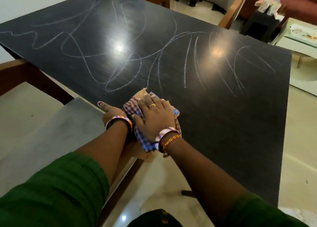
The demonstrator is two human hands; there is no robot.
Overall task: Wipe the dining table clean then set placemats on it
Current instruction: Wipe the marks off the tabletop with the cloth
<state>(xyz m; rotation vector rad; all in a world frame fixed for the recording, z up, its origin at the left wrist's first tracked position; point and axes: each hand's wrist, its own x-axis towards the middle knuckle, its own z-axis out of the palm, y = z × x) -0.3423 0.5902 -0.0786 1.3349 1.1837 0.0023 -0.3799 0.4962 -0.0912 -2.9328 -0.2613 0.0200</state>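
Around the dark dining table (214, 124) stand a grey bench (56, 127) along its near-left edge, a pale armchair (221, 2) past its far edge and a white low table (301, 36) beyond its far right corner. White chalk scribbles (130, 59) loop over most of the tabletop, from the far half to just beyond the cloth. The checked cloth (135, 110) lies bunched at the table's near-left edge, its long axis running from that edge inward toward the scribbles, its frayed end pointing at them. The right hand (154, 118) presses flat on the cloth, fingers straight and spread. The left hand (111, 112) grips the table's edge just beside the cloth, thumb on top, fingers curled under.
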